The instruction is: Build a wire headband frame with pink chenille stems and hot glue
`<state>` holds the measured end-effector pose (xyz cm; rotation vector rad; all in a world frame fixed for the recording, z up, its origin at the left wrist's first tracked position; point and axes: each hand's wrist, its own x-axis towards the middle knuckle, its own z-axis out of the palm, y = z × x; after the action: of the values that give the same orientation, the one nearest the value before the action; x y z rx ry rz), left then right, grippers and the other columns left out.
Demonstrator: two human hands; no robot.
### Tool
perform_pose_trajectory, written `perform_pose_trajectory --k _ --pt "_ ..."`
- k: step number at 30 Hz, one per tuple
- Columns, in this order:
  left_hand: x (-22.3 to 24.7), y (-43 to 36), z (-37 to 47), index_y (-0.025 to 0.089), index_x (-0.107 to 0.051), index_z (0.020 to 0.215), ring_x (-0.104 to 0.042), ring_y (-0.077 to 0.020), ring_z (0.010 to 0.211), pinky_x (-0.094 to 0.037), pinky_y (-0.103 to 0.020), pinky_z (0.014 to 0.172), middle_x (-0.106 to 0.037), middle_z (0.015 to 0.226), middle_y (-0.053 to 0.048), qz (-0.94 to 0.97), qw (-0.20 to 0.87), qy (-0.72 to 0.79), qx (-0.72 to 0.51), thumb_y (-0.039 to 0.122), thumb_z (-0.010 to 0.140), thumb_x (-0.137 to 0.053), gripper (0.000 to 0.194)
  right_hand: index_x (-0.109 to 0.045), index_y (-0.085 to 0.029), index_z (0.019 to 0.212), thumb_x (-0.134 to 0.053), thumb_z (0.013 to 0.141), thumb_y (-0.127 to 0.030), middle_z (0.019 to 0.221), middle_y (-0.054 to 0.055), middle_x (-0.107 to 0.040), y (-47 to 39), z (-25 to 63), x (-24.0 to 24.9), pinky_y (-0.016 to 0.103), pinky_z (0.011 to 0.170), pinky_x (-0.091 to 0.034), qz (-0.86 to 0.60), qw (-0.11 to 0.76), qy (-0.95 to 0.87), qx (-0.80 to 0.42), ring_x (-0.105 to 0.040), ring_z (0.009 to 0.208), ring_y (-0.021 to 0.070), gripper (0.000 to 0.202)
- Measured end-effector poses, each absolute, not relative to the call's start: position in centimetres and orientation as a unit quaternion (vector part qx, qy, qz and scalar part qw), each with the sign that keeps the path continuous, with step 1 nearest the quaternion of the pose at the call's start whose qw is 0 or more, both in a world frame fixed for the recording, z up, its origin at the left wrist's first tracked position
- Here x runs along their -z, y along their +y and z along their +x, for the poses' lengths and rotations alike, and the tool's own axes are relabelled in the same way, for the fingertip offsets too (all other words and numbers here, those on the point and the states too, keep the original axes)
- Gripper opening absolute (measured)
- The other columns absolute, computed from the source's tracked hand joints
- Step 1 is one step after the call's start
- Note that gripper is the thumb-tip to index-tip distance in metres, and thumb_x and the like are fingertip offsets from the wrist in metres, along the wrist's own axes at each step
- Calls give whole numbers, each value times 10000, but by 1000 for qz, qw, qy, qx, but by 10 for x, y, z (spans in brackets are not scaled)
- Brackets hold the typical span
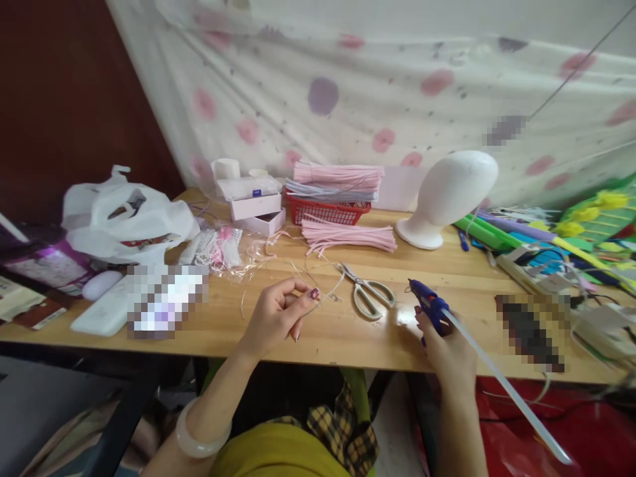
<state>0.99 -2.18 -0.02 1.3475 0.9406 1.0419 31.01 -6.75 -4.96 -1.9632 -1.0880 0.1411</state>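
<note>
Between the thumb and fingertips of my left hand [283,308] is a thin pale wire [334,291], bent into loose loops that spread over the table. My right hand [444,341] is wrapped round a blue glue gun [428,301], its nozzle pointing up and left above the wood. From the gun's rear a long translucent glue stick [504,381] runs down past my right forearm. A pair of scissors [366,293] with cream handles lies on the table between both hands, touched by neither.
Behind lie pink fuzzy stems [348,236] and a red basket [328,212] with more on top. A white foam head [450,195] stands right of them. Bagged pearl beads [218,248] and a white plastic bag [124,212] are at left; a power strip [527,268] is at right.
</note>
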Motion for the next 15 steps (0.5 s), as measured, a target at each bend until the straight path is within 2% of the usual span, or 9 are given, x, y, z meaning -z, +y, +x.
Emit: perform_pose_trajectory --k 3,6,12,15 --pt "-2 -23 10 168 -576 790 -386 -45 310 -271 -145 355 -452 374 95 577 559 399 -442 511 842 -662 358 -694 -100 1077 -515 813 -574 905 181 -726 -64 311 52 418 732 -486 -807 410 -423 -49 -663 817 313 572" --pt "-5 -23 10 170 -568 786 -390 -50 309 -270 -148 355 -446 372 93 584 555 403 -435 515 843 -656 361 -702 -85 1084 -473 814 -556 976 229 -722 -62 313 53 461 794 -467 -814 394 -426 -20 -650 904 356 589" --pt "-9 -23 12 177 -567 857 -374 -46 315 -253 -146 351 -363 426 119 602 549 394 -426 523 899 -572 349 -688 -97 1107 -463 817 -591 997 231 -721 -60 315 52 475 804 -474 -830 363 -423 -29 -647 932 379 615" --pt "-8 -23 13 178 -570 920 -376 -51 310 -261 -147 346 -315 447 130 604 544 394 -428 523 918 -536 347 -663 -47 1097 -473 808 -600 1037 279 -694 -69 314 49 506 834 -472 -846 293 -444 2 -631 995 422 653"
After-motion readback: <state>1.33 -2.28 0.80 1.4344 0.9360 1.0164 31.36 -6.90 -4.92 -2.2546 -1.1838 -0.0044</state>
